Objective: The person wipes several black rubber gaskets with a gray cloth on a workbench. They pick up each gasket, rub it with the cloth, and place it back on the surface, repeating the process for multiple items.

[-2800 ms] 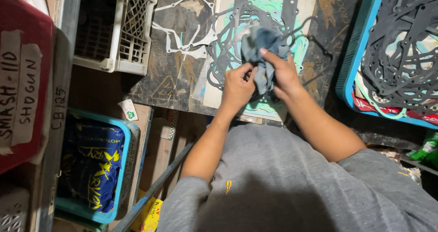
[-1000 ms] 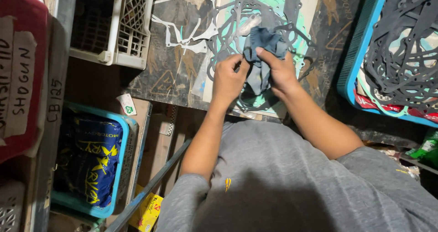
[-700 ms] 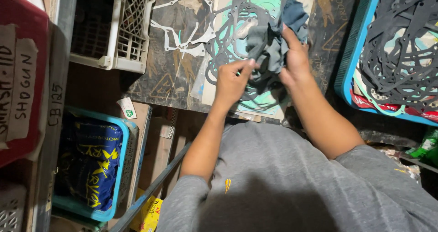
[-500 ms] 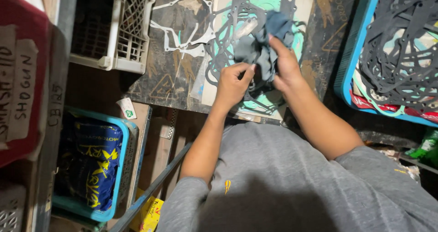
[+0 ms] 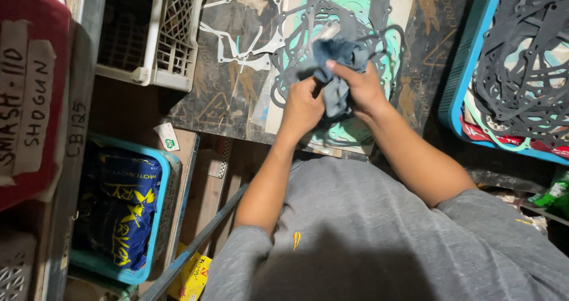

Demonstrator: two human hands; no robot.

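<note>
You have both hands on a bunched sheaf of thin dark-grey gaskets (image 5: pixel 335 70), held up just above the pale sheet of card (image 5: pixel 394 7) where more grey and teal gaskets (image 5: pixel 308 25) lie spread. Your left hand (image 5: pixel 302 105) is curled shut around the lower part of the bunch, thumb and fingertips pinching the hanging strips from the side. Your right hand (image 5: pixel 364 90) grips from the other side, its index finger pressed across the top fold and the rest of the fingers wrapped behind (their tips are hidden by the gaskets, so how deep they hook I cannot tell).

By the look of it, you are in the middle of sorting or separating: the bunch is gathered, not yet laid down or split. Any further handling calls for a light pinch and slow pulling, since the loops look tangled with one another and this thin material would tear at the narrow bridges.

Beside you, the blue tray (image 5: pixel 459 82) on your right is heaped with similar gaskets, a white plastic crate (image 5: pixel 172 40) sits to your upper left, and a blue basket (image 5: pixel 160 206) holding a blue-and-yellow packet (image 5: pixel 121 212) stands lower left.
</note>
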